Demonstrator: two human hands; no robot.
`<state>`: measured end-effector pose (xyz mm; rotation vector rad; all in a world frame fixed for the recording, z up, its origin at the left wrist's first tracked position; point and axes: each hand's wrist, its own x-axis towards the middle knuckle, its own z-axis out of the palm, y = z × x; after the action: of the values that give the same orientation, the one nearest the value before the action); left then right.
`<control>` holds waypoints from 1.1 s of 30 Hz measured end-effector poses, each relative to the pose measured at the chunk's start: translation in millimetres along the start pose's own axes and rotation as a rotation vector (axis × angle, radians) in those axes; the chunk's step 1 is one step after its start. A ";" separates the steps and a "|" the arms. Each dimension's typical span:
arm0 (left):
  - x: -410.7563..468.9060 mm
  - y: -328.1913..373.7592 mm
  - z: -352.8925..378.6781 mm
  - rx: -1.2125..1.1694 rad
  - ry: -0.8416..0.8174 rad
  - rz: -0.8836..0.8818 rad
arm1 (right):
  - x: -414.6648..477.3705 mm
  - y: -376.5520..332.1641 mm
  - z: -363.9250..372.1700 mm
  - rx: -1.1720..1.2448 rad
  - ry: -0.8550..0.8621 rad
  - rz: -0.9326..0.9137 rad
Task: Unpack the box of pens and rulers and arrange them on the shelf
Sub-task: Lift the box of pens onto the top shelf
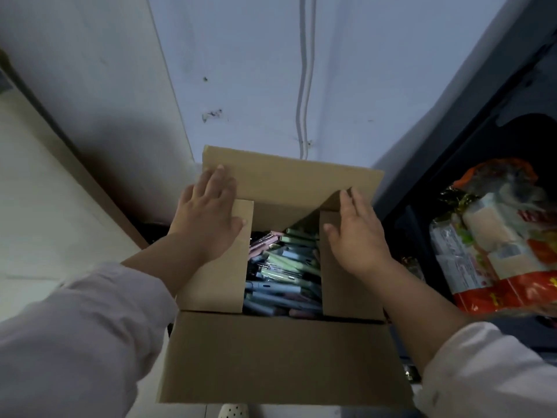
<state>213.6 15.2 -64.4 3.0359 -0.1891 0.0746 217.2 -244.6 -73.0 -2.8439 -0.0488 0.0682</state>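
The cardboard box point(280, 357) sits in the middle of the scene, close to the person; what it rests on is hidden. Pens point(283, 267) in pale green, blue and pink fill the gap between its two side flaps. The near flap hangs outward and the far flap point(301, 179) tilts up towards the wall.

The left hand point(208, 212) lies flat on the left flap point(217, 282), fingers straight and spread, their tips on the far flap's corner, gripping nothing. The right hand point(358, 233) presses flat on the right flap point(340, 294), fingers also extended, with the tips at the far flap's edge.

To the right, a dark unit point(452, 146) holds bright snack packets point(494, 245). A pale panel point(45, 176) runs along the left. On the far wall a white cable point(303, 86) runs down.
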 end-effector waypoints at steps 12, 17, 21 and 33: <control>39.7 -16.3 20.0 0.112 -0.199 0.048 | 46.5 2.6 20.2 -0.140 -0.123 0.019; 38.7 -14.6 27.7 0.197 -0.164 0.071 | 45.6 5.2 23.5 -0.164 -0.102 0.016; 30.9 -4.5 23.4 0.091 -0.134 0.016 | 33.6 2.9 24.9 -0.136 -0.113 0.037; -67.4 51.5 25.7 0.146 -0.194 0.012 | -60.9 -7.8 10.4 -0.027 -0.015 0.037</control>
<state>141.4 -30.1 -88.8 3.1853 -0.2259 -0.2153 155.6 -236.6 -78.2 -2.8719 -0.0002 0.0973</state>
